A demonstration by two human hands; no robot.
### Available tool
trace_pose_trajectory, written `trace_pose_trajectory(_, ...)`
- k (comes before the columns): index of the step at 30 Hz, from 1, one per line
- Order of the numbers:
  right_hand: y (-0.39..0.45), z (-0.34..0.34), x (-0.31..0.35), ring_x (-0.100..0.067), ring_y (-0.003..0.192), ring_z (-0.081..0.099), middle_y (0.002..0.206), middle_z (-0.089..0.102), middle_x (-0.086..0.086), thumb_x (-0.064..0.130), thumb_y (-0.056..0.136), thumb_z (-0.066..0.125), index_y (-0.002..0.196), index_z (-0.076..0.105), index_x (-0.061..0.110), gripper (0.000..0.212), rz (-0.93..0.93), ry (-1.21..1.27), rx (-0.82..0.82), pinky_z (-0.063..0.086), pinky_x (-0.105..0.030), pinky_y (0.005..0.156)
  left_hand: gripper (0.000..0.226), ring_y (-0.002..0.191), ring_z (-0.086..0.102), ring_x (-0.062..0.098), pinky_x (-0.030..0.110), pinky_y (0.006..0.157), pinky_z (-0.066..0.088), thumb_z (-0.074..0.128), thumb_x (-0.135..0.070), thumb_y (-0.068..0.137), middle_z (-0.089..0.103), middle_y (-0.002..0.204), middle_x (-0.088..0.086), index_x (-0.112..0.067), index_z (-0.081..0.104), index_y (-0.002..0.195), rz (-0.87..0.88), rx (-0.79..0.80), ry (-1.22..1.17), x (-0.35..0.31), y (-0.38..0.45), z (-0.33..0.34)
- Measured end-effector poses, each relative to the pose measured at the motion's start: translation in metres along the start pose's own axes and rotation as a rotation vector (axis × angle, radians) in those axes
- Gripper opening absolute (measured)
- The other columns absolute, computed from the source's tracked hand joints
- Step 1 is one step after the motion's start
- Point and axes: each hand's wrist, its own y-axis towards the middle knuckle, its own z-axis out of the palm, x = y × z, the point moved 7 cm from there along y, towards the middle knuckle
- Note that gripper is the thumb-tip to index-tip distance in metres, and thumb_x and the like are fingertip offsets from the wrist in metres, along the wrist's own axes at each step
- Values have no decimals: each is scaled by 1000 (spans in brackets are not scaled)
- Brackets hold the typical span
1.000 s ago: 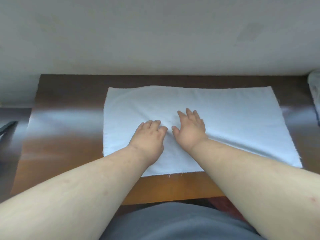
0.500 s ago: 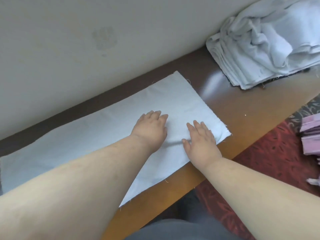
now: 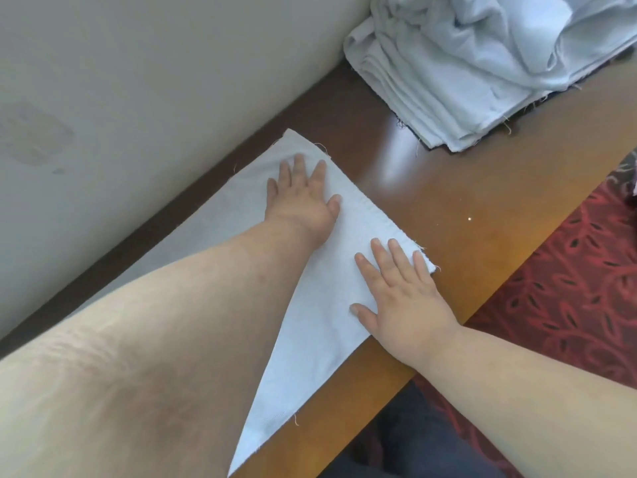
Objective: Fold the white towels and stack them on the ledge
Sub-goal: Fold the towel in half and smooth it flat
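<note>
A white towel (image 3: 320,326) lay flat on the brown wooden ledge (image 3: 482,215), with its long side close to the wall (image 3: 155,81). The left hand (image 3: 303,198) pressed down on the towel near its far corner, fingers straight and spread. The right hand (image 3: 400,298) lay flat on the towel's near corner, by the front edge of the ledge, fingers straight too. A messy pile of white towels (image 3: 465,63) sat at the far end of the ledge, well apart from the hands. Red patterned carpet (image 3: 568,298) showed below the ledge.
</note>
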Motion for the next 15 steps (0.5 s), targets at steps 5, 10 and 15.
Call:
trace_pose_trajectory(5, 5, -5, -18, -22, 145, -30, 160, -24, -2, 71, 91, 3, 155, -12, 28, 78, -36, -34, 5, -15, -47, 118, 67, 149, -11, 26, 46, 118, -7, 20, -56, 96, -9, 163, 4, -31, 1, 155, 13, -67, -58, 6, -6, -1)
trace_pose_trajectory(10, 4, -16, -23, -20, 150, -16, 165, -6, -4, 67, 94, 13, 157, 7, 26, 76, -15, 51, -41, -8, -44, 121, 63, 150, -5, 26, 47, 117, -6, 16, -55, 97, 1, 163, 3, -30, 5, 154, -195, -231, -187, 24, -65, 17)
trace_pose_trajectory(15, 2, -9, -25, -22, 150, -16, 165, -9, -5, 65, 93, 8, 157, 2, 25, 75, 6, -44, 8, -11, -43, 120, 67, 147, -20, 28, 49, 115, -16, 9, -61, 94, -15, 162, 5, -32, -7, 154, -67, -118, -94, 6, -98, 51)
